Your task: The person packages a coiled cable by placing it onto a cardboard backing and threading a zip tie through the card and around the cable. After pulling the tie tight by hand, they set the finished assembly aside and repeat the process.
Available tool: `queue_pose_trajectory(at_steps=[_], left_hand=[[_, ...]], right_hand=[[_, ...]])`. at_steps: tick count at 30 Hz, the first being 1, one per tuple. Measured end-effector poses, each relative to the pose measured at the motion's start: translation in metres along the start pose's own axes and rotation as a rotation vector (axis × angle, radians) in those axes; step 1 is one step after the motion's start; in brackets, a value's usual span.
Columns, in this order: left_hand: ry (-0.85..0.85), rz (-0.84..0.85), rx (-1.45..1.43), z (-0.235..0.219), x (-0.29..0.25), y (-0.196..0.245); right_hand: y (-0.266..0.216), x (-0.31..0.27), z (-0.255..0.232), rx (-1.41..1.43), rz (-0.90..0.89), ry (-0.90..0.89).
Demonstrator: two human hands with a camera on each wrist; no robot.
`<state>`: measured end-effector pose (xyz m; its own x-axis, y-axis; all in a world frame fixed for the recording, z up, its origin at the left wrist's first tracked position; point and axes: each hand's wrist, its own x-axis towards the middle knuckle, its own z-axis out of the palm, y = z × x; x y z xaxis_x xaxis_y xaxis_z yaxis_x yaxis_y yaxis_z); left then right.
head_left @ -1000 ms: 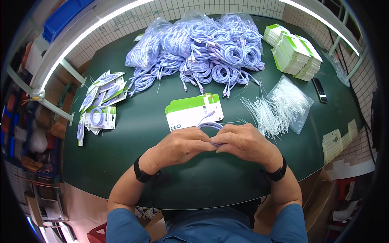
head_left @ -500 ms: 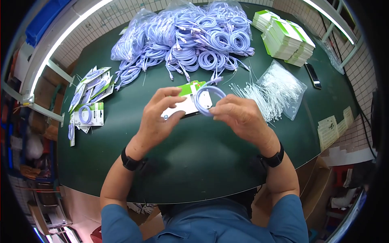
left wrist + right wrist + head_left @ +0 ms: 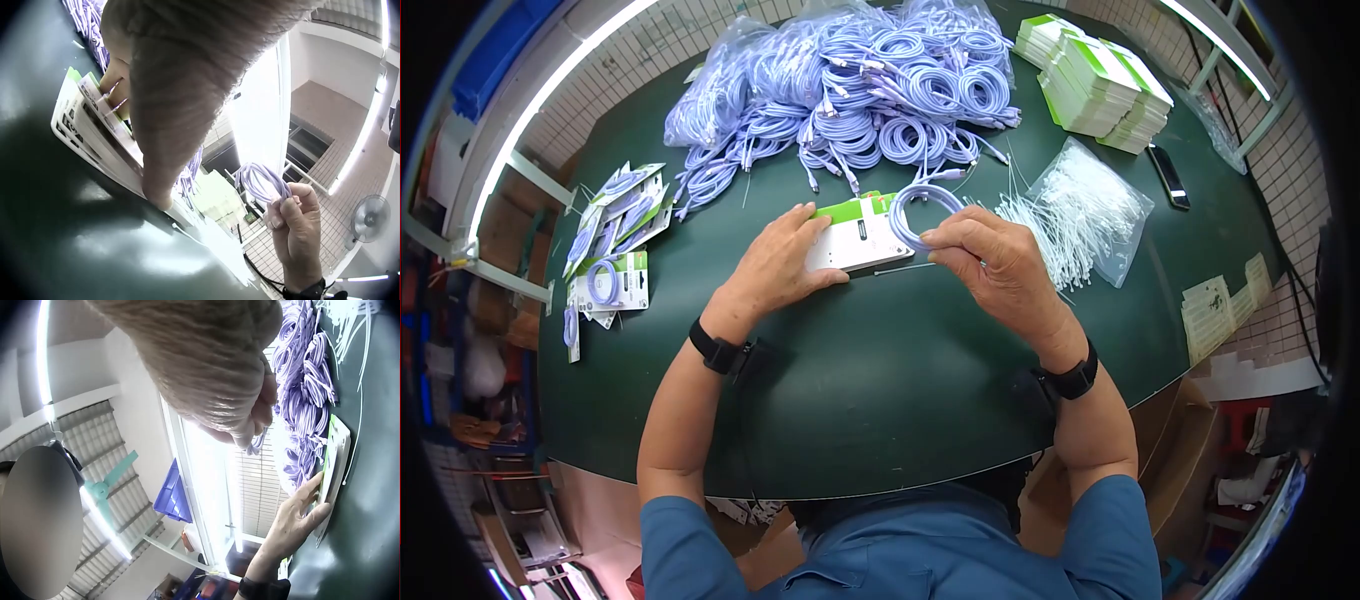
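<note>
My right hand (image 3: 1005,265) pinches a coiled lilac cable (image 3: 897,222) between thumb and fingertips, raised over the right end of a stack of green-and-white packaging cards (image 3: 855,245). In the left wrist view the cable's loops (image 3: 253,181) stand up from the fingers. My left hand (image 3: 772,265) grips the left end of the card stack, its fingers at the far edge and its thumb along the near edge. The cards' layered edges (image 3: 84,140) show in the left wrist view, a top card slightly apart from those below.
A large heap of coiled lilac cables (image 3: 840,90), partly bagged, lies behind. White cable ties (image 3: 1080,220) spill from a plastic bag at right, near a phone (image 3: 1168,178) and more stacked cards (image 3: 1095,85). Carded cables (image 3: 615,225) are piled at left. One loose tie (image 3: 905,268) lies before the cards.
Both hands were together at the coil; the left hand has let go and moved left onto the cards. The right hand has kept the coil and lifted it free. The head view has shifted slightly.
</note>
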<state>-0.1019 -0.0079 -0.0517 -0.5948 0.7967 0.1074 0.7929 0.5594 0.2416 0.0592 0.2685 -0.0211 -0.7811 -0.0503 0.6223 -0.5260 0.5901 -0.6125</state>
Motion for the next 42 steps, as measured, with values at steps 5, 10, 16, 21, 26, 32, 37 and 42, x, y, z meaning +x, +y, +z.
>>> queue_pose_trajectory(at_steps=[5, 10, 16, 21, 26, 32, 37, 42], left_hand=[[0.070, 0.095, 0.038, -0.004, 0.000, -0.005], [0.263, 0.186, 0.119, -0.008, 0.004, -0.007], [0.506, 0.284, 0.280, -0.040, -0.031, 0.044], [0.336, 0.321, 0.136, -0.030, -0.067, 0.099], [0.157, 0.231, 0.011, -0.020, -0.069, 0.103], [0.573, 0.330, -0.096, -0.019, -0.056, 0.099], [0.252, -0.010, -0.716, -0.018, -0.104, 0.119], [-0.049, -0.615, -1.875, 0.002, -0.109, 0.123]], right_hand=[[-0.001, -0.001, 0.001, 0.008, 0.002, -0.005], [-0.006, 0.000, -0.001, 0.114, 0.092, 0.044], [-0.013, -0.002, -0.006, 0.298, 0.238, 0.155], [-0.024, -0.005, 0.011, 0.307, 0.146, 0.111], [-0.034, -0.013, 0.040, 0.092, -0.002, -0.048], [-0.024, -0.016, 0.053, 0.185, 0.160, 0.081], [-0.025, -0.016, 0.053, 0.163, 0.111, 0.099], [-0.026, -0.020, 0.053, 0.177, 0.014, 0.051]])
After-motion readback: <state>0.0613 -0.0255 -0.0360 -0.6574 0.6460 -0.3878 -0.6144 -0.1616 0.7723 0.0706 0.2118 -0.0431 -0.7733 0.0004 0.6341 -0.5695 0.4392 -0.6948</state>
